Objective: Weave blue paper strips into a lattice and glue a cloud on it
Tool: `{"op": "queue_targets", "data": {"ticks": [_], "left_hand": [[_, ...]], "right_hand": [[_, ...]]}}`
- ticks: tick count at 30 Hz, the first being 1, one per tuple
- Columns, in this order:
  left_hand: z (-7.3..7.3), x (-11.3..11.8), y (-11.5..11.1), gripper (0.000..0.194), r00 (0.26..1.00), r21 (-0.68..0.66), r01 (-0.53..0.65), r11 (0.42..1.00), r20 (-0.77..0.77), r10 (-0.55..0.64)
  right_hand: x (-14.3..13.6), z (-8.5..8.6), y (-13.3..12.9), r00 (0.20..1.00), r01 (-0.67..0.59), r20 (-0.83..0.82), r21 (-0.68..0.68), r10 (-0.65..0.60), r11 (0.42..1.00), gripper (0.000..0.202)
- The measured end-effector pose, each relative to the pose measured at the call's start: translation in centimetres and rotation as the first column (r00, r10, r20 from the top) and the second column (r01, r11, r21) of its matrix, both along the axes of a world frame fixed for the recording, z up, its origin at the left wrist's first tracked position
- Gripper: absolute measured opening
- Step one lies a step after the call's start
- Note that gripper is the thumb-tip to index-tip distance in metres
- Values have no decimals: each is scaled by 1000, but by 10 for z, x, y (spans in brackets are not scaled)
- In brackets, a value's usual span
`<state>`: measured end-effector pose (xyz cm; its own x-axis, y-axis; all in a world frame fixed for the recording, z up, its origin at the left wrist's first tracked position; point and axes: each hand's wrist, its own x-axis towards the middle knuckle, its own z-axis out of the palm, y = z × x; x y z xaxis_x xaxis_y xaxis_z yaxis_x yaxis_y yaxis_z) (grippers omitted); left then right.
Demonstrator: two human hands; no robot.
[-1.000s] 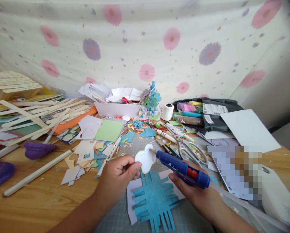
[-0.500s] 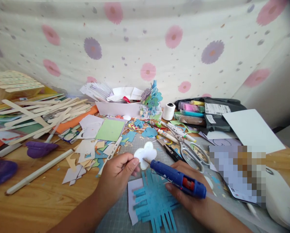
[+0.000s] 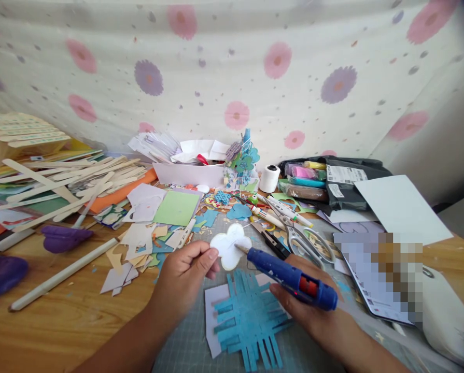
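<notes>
Between its thumb and fingers my left hand pinches the left edge of a white flower-shaped paper piece. My right hand is wrapped round a blue glue gun, whose metal tip points left at the flower's surface near its right side. Whether the tip touches the paper is hard to tell. Below both hands, a blue woven paper-strip piece lies over a pale sheet on the grey cutting mat.
Scissors and a black cutter lie behind my right hand. Wooden sticks and paper scraps spread to the left. A white thread spool, a black bag and a tablet-like device are farther right.
The glue gun has moved right and slightly up across the flower, with my right hand. My left hand and the flower have shifted a little left. More of the pale sheet shows.
</notes>
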<state>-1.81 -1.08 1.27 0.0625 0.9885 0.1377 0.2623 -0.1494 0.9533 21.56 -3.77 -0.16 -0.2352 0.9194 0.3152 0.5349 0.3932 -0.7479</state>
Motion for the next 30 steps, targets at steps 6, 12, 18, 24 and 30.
{"op": "queue_targets", "data": {"ticks": [6, 12, 18, 24, 30], "left_hand": [[-3, -2, 2, 29, 998, -11, -18, 1000, 55, 18], [-4, -3, 1, 28, 998, -23, 3, 1000, 61, -2], [-4, -4, 2, 28, 995, -38, -8, 999, 95, 12], [-5, -5, 2, 28, 992, -31, -44, 999, 113, 48], [-3, -4, 3, 30, 1000, -26, -22, 999, 0, 22]], "right_hand": [[-4, 7, -4, 989, -143, 24, -36, 144, 989, 9], [2, 0, 2, 997, -11, 76, 71, 6, 997, 27], [7, -1, 4, 992, 68, 98, 131, -81, 989, 30], [0, 5, -4, 985, -153, 77, -38, 156, 987, 10], [2, 5, -1, 997, -70, 30, 3, 70, 998, 11]]}}
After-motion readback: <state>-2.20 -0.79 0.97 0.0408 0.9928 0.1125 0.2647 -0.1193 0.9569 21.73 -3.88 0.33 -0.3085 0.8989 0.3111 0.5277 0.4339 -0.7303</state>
